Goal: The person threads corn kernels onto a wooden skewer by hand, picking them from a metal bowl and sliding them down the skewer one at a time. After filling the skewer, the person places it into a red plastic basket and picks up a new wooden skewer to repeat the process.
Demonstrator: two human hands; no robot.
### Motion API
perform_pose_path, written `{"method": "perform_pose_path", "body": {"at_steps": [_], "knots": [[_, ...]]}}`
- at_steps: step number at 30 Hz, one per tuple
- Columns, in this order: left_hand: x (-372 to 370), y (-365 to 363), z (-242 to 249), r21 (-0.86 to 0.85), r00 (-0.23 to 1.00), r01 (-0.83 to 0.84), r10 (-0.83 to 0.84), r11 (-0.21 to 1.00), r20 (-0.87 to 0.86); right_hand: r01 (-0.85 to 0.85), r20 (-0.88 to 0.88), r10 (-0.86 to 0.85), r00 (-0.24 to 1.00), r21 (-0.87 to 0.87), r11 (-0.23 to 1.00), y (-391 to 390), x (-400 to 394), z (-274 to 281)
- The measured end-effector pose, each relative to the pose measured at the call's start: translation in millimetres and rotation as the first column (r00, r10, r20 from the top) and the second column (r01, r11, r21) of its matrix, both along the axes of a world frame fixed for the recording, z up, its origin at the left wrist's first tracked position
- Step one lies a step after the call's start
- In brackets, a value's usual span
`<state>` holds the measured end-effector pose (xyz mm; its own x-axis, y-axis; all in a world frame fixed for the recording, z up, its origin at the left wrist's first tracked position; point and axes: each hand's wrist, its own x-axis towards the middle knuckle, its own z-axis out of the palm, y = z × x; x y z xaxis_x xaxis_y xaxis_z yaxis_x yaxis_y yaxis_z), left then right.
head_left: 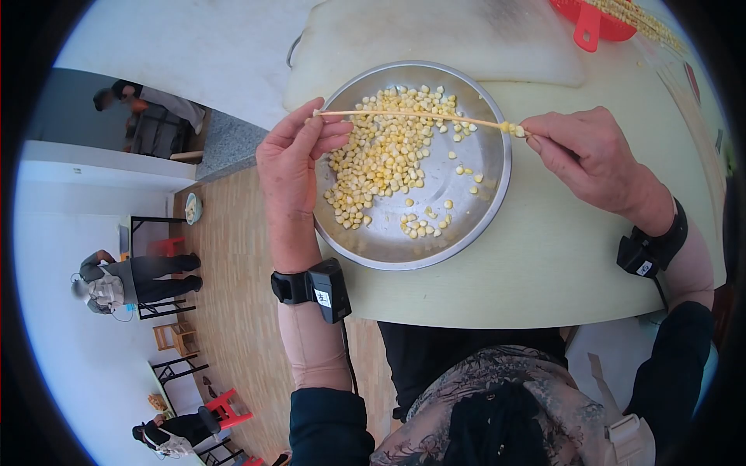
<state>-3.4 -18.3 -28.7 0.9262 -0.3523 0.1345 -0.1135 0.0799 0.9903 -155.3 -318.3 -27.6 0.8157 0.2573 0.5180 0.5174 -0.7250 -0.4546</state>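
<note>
- Left hand (pixel 291 167): my fingers (pixel 326 128) are pinched narrow on one end of a thin bamboo skewer (pixel 412 116), the tip showing just past my fingertips.
- Right hand (pixel 594 155): my fingers (pixel 544 128) are closed on the other end of the same skewer, thumb and forefinger together.
- Skewer: runs nearly level from one set of fingers to the other, held in the air across the far half of the steel pan (pixel 466 225), not resting on it.
- Threaded kernels (pixel 513 130): a small cluster sits on the skewer touching my right fingertips; the rest of the stick toward my left fingers is bare.
- Loose corn kernels (pixel 381 159): piled in the pan below the skewer, thickest nearer my left fingers, thin and scattered toward my right.
- Pan: sits on the pale counter (pixel 544 264) between my two hands, its rim under my left palm.
- White cutting board (pixel 435 35): beyond the pan, well past my fingers.
- Red strainer (pixel 590 23): far beyond my right fingers, at the upper edge, holding more corn.
- Wrist bands (pixel 311 287): black, one on each wrist, each with a small device.
- Other people (pixel 132 283): on the floor off to my left side, well apart from the counter.
</note>
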Motion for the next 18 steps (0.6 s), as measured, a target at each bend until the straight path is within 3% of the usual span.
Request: {"method": "perform_pose_path", "body": {"at_steps": [8,18], "knots": [[-8,-7,-2,0.089,0.983,-0.105,0.089,0.99,0.159,0.027,0.049,-0.022,0.999,-0.11,0.994,2,-5,2],[-11,-9,-4,0.144,0.966,-0.167,0.133,0.975,0.222,0.033,0.088,-0.019,0.996,-0.166,0.986,8,-11,4]]}}
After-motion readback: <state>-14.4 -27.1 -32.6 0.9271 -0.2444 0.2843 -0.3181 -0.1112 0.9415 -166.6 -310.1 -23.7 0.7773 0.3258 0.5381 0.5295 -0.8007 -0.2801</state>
